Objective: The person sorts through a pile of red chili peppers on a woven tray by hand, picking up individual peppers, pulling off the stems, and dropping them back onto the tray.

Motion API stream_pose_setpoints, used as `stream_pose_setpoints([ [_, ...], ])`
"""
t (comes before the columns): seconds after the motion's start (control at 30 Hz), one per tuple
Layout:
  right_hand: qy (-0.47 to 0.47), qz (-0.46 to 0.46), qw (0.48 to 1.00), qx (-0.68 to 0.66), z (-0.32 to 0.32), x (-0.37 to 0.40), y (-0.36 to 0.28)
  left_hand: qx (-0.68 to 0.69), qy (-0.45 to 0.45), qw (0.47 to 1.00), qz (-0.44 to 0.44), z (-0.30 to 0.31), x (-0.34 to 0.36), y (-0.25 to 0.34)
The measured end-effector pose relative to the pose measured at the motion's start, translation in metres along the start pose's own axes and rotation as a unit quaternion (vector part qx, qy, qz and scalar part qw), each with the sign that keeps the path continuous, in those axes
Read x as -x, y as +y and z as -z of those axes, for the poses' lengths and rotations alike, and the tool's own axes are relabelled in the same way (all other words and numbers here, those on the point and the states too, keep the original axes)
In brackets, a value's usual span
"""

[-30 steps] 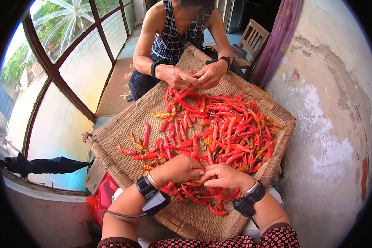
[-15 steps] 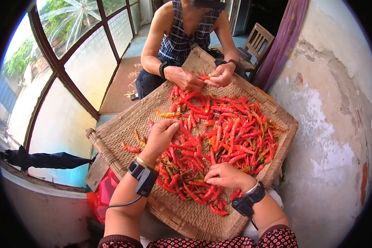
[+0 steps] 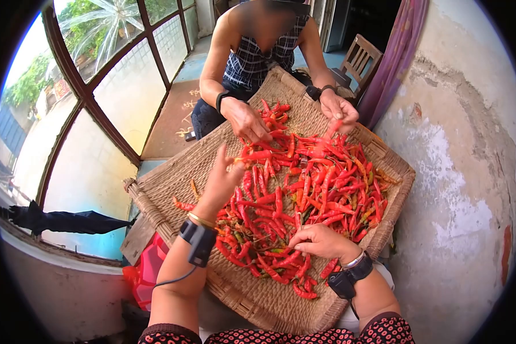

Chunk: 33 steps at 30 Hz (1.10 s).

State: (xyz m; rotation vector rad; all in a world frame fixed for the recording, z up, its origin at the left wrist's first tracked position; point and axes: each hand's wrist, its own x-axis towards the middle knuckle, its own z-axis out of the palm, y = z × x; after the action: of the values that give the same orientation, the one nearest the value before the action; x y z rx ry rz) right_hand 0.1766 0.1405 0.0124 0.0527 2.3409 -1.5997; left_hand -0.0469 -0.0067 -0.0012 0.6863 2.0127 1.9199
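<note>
Red chili peppers (image 3: 327, 195) lie in a loose heap on a woven tray (image 3: 160, 195), with some yellowish and green ones among them. My left hand (image 3: 219, 180) is raised over the left side of the heap, fingers apart and holding nothing that I can see. Low over the front of the pile, my right hand (image 3: 324, 241) is closed in a pinch. A thin pale chili stem (image 3: 299, 220) sticks up at its fingertips. Both my wrists carry strapped black devices.
Across the tray, a person (image 3: 264, 57) has one hand on the peppers and the other holding a blurred red pepper. Glass panes (image 3: 117, 92) stand left, with a folded black umbrella (image 3: 80, 222). A rough wall (image 3: 447, 172) is on the right, a wooden chair (image 3: 361, 63) behind.
My left hand has opened from a pinch and lifted its fingers. My right hand has barely moved. The other person's hands have parted, leaving a small group of peppers visible at the far end.
</note>
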Motion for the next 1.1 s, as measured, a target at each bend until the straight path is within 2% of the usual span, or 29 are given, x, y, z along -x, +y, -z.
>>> stream_pose_setpoints([
  [0.03, 0.0, 0.001, 1.0, 0.001, -0.001, 0.0, 0.0, 0.0, 0.0, 1.0, -0.001, -0.003, 0.005, -0.003],
  [0.07, 0.029, 0.007, 0.999, -0.04, -0.002, -0.001, 0.0, -0.161, -0.064, 0.979, -0.109, -0.007, 0.011, -0.007],
  [0.1, 0.058, 0.014, 0.995, -0.082, -0.003, -0.001, 0.001, -0.315, -0.126, 0.917, -0.211, -0.011, 0.018, -0.009],
  [0.13, 0.059, 0.014, 0.995, -0.082, -0.003, -0.002, 0.0, -0.265, -0.229, 0.93, -0.109, -0.018, 0.031, 0.008],
  [0.17, 0.091, 0.002, 0.987, -0.129, -0.004, -0.003, 0.0, -0.209, -0.326, 0.922, -0.004, -0.024, 0.044, 0.025],
  [0.23, 0.122, -0.012, 0.977, -0.176, -0.003, -0.004, 0.002, -0.118, -0.429, 0.894, -0.048, -0.031, 0.061, 0.021],
  [0.27, 0.142, -0.008, 0.972, -0.186, -0.002, -0.004, 0.003, -0.152, -0.472, 0.867, -0.051, -0.032, 0.064, 0.024],
  [0.3, 0.163, -0.005, 0.967, -0.197, -0.002, -0.004, 0.005, -0.152, -0.472, 0.867, -0.05, -0.033, 0.065, 0.027],
  [0.4, 0.185, -0.005, 0.954, -0.235, -0.001, -0.003, 0.004, -0.174, -0.491, 0.853, 0.047, -0.036, 0.066, 0.026],
  [0.43, 0.204, 0.003, 0.942, -0.268, -0.001, -0.002, 0.002, -0.174, -0.491, 0.852, 0.047, -0.034, 0.063, 0.027],
  [0.47, 0.204, 0.003, 0.941, -0.268, 0.002, -0.002, 0.001, -0.158, -0.496, 0.849, 0.095, -0.03, 0.058, 0.029],
  [0.5, 0.254, 0.015, 0.936, -0.244, 0.006, -0.001, 0.0, -0.143, -0.5, 0.842, 0.143, -0.025, 0.053, 0.03],
  [0.53, 0.304, 0.028, 0.927, -0.219, 0.008, 0.001, 0.0, -0.162, -0.48, 0.853, 0.124, -0.02, 0.048, 0.029],
  [0.57, 0.305, 0.028, 0.926, -0.219, 0.009, 0.0, 0.005, -0.2, -0.46, 0.858, 0.111, -0.016, 0.042, 0.034],
  [0.63, 0.386, 0.061, 0.918, -0.063, 0.009, -0.002, 0.014, -0.129, -0.354, 0.912, 0.163, -0.012, 0.036, 0.039],
  [0.67, 0.384, 0.049, 0.92, 0.064, 0.011, 0.001, 0.012, -0.13, -0.354, 0.912, 0.161, -0.015, 0.033, 0.03],
  [0.7, 0.386, 0.051, 0.919, 0.066, 0.011, 0.0, 0.012, -0.072, -0.23, 0.969, 0.053, -0.02, 0.029, 0.011],
  [0.73, 0.376, 0.028, 0.916, 0.137, 0.009, 0.001, 0.014, -0.01, -0.099, 0.993, -0.057, -0.023, 0.029, 0.004],
  [0.77, 0.365, 0.004, 0.908, 0.207, 0.008, 0.001, 0.014, -0.009, -0.099, 0.993, -0.062, -0.02, 0.031, 0.002],
  [0.8, 0.36, 0.003, 0.879, 0.314, 0.007, 0.003, 0.012, -0.248, -0.144, 0.947, -0.142, -0.013, 0.034, 0.004],
  [0.83, 0.363, 0.004, 0.877, 0.315, 0.007, 0.003, 0.009, -0.471, -0.178, 0.838, -0.212, -0.01, 0.04, 0.007],
  [0.9, 0.301, -0.101, 0.884, 0.343, 0.006, 0.005, 0.005, -0.517, -0.309, 0.777, -0.183, -0.014, 0.056, 0.015],
  [0.93, 0.293, -0.109, 0.88, 0.359, 0.006, 0.005, 0.009, -0.529, -0.397, 0.739, -0.129, -0.016, 0.062, 0.018],
  [0.97, 0.294, -0.109, 0.879, 0.359, 0.008, 0.005, 0.011, -0.529, -0.397, 0.739, -0.13, -0.017, 0.068, 0.025],
  [1.03, 0.295, -0.086, 0.88, 0.363, 0.01, 0.005, 0.015, -0.513, -0.53, 0.667, -0.104, -0.02, 0.076, 0.035],
  [1.1, 0.267, -0.114, 0.88, 0.376, 0.012, 0.004, 0.019, -0.54, -0.546, 0.632, -0.104, -0.025, 0.08, 0.021],
])
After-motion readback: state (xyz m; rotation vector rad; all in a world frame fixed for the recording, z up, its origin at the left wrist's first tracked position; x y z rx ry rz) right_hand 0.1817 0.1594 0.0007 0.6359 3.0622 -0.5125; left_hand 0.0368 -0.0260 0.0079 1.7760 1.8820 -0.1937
